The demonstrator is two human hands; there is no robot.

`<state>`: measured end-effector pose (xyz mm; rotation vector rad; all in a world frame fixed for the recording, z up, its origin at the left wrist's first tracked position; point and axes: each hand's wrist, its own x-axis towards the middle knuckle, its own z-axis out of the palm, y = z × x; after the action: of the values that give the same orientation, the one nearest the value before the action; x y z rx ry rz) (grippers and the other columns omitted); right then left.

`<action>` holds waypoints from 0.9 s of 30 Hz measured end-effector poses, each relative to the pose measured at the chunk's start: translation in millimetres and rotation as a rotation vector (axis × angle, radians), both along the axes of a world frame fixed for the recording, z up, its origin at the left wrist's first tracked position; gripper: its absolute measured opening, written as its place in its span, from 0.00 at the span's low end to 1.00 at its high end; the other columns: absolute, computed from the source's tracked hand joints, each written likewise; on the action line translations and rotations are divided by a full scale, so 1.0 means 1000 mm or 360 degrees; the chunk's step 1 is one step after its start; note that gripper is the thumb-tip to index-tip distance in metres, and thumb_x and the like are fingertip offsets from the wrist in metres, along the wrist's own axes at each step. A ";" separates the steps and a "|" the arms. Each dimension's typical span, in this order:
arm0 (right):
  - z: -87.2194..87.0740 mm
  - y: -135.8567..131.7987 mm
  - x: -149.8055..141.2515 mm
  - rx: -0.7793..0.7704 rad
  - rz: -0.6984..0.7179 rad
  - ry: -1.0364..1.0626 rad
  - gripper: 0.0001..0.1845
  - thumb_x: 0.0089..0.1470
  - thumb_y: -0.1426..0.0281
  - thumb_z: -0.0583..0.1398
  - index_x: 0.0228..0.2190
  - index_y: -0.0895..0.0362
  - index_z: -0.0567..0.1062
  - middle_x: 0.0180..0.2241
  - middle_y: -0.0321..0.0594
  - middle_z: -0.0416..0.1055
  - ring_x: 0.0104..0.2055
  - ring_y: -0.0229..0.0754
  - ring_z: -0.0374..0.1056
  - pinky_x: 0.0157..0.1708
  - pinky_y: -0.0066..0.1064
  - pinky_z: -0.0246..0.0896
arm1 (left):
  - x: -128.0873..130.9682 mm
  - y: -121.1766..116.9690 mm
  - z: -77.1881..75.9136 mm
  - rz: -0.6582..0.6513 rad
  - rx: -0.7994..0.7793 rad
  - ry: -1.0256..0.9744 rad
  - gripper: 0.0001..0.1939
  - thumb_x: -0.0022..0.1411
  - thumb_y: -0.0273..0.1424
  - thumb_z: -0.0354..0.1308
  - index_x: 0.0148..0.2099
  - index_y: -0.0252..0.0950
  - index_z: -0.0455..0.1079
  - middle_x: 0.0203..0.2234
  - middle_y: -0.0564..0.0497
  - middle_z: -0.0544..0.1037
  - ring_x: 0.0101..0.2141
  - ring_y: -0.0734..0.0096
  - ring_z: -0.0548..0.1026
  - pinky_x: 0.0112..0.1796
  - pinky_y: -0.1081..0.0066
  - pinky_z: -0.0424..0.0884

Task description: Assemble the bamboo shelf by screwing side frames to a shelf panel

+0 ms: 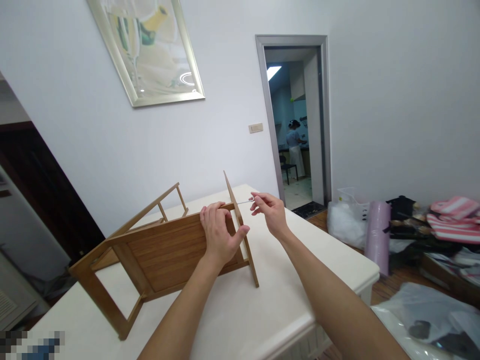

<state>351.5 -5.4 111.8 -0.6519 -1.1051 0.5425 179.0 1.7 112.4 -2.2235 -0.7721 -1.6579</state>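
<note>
A brown wooden shelf unit [168, 250] lies on its side on the white table, with a plank panel and open frame bars. My left hand [219, 230] grips the panel's upper edge near its right end, fingers over the top and thumb toward the narrow end piece [245, 237]. Between the fingertips of my right hand [269, 210] is a thin metal rod, seemingly a hex key [244, 202]. Its far tip meets the outer face of the end piece near the top corner. My fingers hide the rod's near end.
The white table [300, 270] has a corner at right. Beyond it on the floor are a purple roll [377, 235], plastic bags [431, 315] and striped cloth [453, 217]. A person [294, 145] stands in the room past the doorway [328, 125]. A framed picture [165, 102] hangs above.
</note>
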 end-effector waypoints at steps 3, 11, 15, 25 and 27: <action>0.006 -0.001 -0.001 -0.0116 0.0240 0.0273 0.17 0.48 0.58 0.67 0.33 0.59 0.78 0.29 0.39 0.75 0.24 0.34 0.67 0.23 0.28 0.68 | 0.000 0.001 -0.001 0.0009 -0.0013 0.0000 0.30 0.58 0.62 0.43 0.35 0.39 0.61 0.41 0.41 0.72 0.50 0.52 0.68 0.57 0.48 0.53; 0.026 -0.010 0.000 -0.0665 0.0455 0.0287 0.14 0.52 0.65 0.62 0.21 0.61 0.73 0.16 0.37 0.68 0.15 0.31 0.58 0.13 0.24 0.56 | 0.001 0.002 -0.002 0.0014 -0.0006 -0.0006 0.30 0.58 0.62 0.43 0.36 0.39 0.61 0.41 0.41 0.72 0.50 0.53 0.68 0.57 0.48 0.52; 0.037 -0.011 0.002 -0.0794 0.0508 0.0305 0.15 0.53 0.68 0.58 0.17 0.59 0.69 0.12 0.33 0.61 0.12 0.29 0.49 0.11 0.21 0.44 | 0.000 0.002 -0.002 0.0003 -0.0005 -0.0008 0.28 0.59 0.61 0.45 0.36 0.39 0.61 0.42 0.42 0.72 0.50 0.53 0.68 0.58 0.48 0.51; 0.049 -0.008 0.006 -0.1015 0.0746 0.0386 0.14 0.51 0.71 0.55 0.16 0.57 0.63 0.10 0.28 0.51 0.13 0.27 0.39 0.10 0.19 0.32 | 0.000 0.001 -0.001 0.0014 -0.0018 0.0000 0.27 0.59 0.60 0.45 0.36 0.39 0.60 0.41 0.42 0.72 0.50 0.53 0.68 0.58 0.48 0.52; 0.051 -0.007 0.006 -0.1074 0.0817 0.0429 0.15 0.51 0.72 0.54 0.16 0.56 0.60 0.10 0.27 0.50 0.13 0.27 0.38 0.09 0.18 0.31 | 0.000 0.001 -0.002 0.0018 -0.0019 0.0004 0.27 0.59 0.60 0.45 0.36 0.39 0.60 0.41 0.42 0.72 0.50 0.53 0.68 0.58 0.48 0.52</action>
<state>357.9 -12.6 162.6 -0.8407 -0.8170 1.4408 179.1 3.1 110.5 -2.2249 -0.7946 -1.6490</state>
